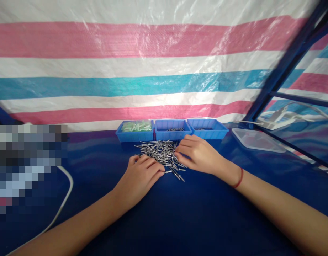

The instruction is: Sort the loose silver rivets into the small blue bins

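A loose pile of silver blind rivets (160, 151) lies on the dark blue tabletop (190, 213). My left hand (144, 174) rests palm down at the pile's near left edge, fingers bent. Its thumb and index fingertip come together at one end of a single rivet (168, 171). On the pile's right side is my right hand (198, 154), its fingers curved and the thumb apart from them. The fingertips reach the rivets there, and no held piece shows. Behind the pile stand three blue bins in a row.
The left bin (134, 136) contains pale green packets, the middle bin (172, 136) some rivets, the right bin (210, 134) a few thin pieces. A clear plastic lid (257, 139) lies right, near a power strip (276, 121). A white cable (69, 177) curves at left.
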Tool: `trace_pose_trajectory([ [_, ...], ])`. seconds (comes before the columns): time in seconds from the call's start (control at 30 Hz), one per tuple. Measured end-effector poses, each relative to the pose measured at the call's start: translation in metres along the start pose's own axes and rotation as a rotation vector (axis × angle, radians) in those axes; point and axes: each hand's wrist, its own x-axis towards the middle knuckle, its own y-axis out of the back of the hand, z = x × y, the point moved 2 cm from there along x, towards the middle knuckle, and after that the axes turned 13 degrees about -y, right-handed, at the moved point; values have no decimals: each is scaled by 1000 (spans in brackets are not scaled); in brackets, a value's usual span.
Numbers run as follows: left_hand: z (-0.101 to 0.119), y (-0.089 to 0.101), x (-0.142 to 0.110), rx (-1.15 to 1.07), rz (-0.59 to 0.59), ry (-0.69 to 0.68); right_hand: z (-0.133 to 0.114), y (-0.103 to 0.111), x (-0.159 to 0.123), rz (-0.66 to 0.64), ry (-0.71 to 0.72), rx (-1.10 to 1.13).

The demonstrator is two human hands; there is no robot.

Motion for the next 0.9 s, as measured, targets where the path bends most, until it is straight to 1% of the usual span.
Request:
trace_pose_trajectory([
  [0.1, -1, -1, -1, 3, 19, 30, -9, -1, -2, -40, 64, 63],
  [0.3, -2, -3, -2, -5, -7, 53, -22, -10, -6, -164, 118, 93],
  [0.37, -2, -2, -2, -12, 7, 55, -26, -13, -7, -176, 127, 107],
  [0.5, 0, 0, -1, -34, 72, 24, -30, -15, -7, -120, 105, 189],
  [0.6, 0, 2, -1, -65, 116, 25, -32, -15, -6, -78, 70, 269],
  [0.7, -2, 3, -2, -121, 157, 52, -32, -14, -6, -48, 38, 319],
  [0.9, -7, 3, -3, -198, 253, 151, -29, -14, -5, 5, -7, 395],
])
